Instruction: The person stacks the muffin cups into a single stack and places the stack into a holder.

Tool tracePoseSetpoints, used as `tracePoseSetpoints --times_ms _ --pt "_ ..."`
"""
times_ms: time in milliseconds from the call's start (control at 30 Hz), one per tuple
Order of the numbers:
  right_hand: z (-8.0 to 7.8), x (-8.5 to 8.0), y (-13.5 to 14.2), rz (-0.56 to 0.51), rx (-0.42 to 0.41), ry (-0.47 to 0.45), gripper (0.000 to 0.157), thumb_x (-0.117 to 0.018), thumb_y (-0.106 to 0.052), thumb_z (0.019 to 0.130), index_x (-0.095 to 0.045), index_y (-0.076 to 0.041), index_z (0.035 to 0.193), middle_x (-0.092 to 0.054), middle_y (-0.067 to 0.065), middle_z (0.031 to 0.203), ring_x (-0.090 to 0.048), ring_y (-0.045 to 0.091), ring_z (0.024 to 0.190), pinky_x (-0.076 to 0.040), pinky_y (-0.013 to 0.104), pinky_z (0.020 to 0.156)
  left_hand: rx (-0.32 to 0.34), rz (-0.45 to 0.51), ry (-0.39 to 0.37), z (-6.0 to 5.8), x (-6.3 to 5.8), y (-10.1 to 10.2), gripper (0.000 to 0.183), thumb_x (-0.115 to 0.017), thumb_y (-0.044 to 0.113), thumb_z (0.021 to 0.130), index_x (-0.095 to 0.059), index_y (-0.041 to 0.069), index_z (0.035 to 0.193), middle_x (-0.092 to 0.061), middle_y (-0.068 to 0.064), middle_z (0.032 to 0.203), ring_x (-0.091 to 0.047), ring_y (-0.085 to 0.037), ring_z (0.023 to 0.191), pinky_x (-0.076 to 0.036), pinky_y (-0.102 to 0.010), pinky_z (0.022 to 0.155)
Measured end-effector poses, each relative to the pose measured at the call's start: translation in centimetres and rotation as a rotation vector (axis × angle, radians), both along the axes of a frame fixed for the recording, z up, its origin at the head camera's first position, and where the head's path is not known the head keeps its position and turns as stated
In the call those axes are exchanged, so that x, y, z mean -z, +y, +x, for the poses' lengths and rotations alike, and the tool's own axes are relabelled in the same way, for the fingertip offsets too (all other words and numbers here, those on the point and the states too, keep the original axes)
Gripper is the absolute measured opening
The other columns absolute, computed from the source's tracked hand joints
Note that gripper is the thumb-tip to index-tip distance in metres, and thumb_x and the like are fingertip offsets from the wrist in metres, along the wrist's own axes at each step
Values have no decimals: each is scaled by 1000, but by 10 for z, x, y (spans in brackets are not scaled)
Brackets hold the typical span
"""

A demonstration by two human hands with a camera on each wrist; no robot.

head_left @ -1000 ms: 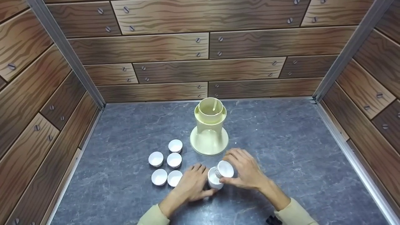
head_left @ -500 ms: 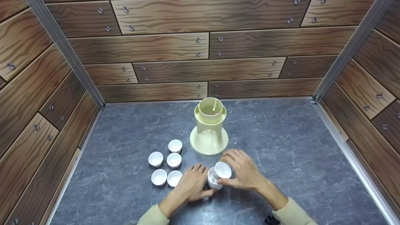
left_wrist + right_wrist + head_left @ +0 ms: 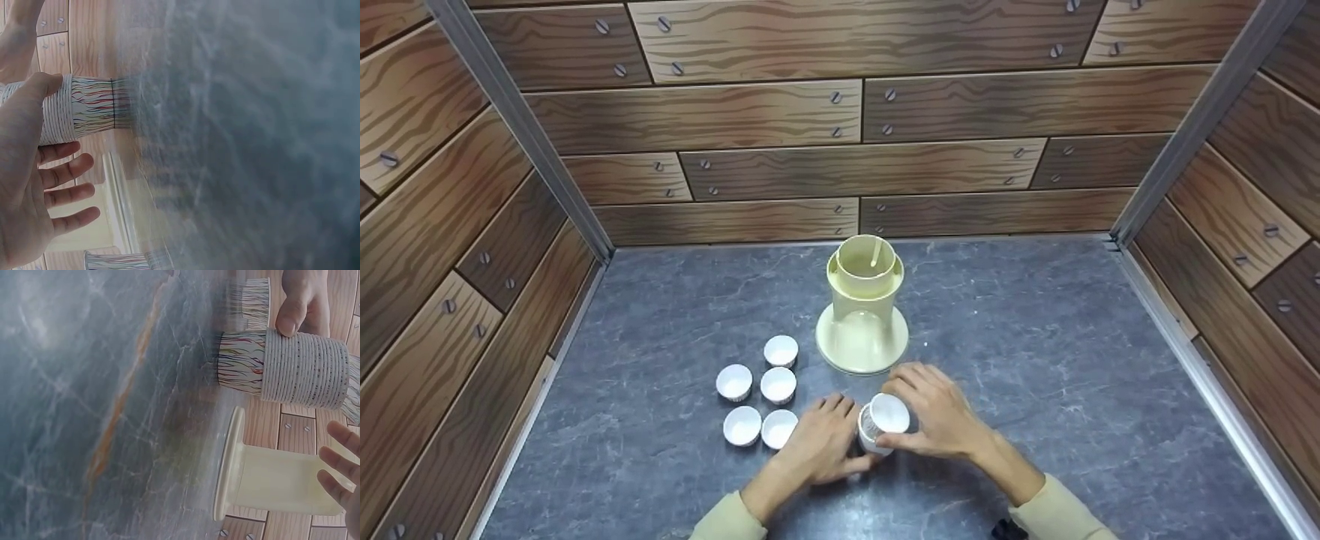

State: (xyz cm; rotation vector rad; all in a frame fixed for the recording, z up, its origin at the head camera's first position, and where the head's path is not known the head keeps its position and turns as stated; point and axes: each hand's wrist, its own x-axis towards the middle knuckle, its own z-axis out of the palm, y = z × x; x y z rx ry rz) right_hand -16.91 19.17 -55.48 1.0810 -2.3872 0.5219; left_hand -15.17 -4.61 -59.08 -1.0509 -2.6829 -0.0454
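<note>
No legible txt, nos., logos or signs.

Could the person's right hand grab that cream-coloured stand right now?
Probably not while the right hand holds a white cup. The way itself looks free, though: the cream-coloured stand is just beyond, and nothing seems to block it.

Plank-patterned walls [image 3: 780, 112], metal edging [image 3: 506, 97], grey-marbled surface [image 3: 1050, 330].

cup stack [image 3: 304, 370] ridged | stand [image 3: 861, 341] smooth plast. | tbl [image 3: 660, 315] glossy | rails [image 3: 1199, 120] met.
</note>
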Motion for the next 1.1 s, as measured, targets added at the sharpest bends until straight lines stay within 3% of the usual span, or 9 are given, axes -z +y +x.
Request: tracePoseSetpoints --times_ms 233,1100 --pt "1 2 -1 10 1 6 65 -68 -79 83 -70 -20 111 -69 -3 113 -64 15 108 -55 38 92 -4 8 -26 1 -1 0 65 -61 73 89 -64 15 120 -69 0 109 -64 -19 108 -57 -36 94" --pt "0 10 -6 42 -10 -1 65 -67 -79 84 -69 -22 114 -69 -3 114 -64 15 108 -55 36 90 -2 22 -42 0 0 0 66 -53 72 95 -64 14 125 -69 -1 110 -65 -20 109 -57 -37 96"
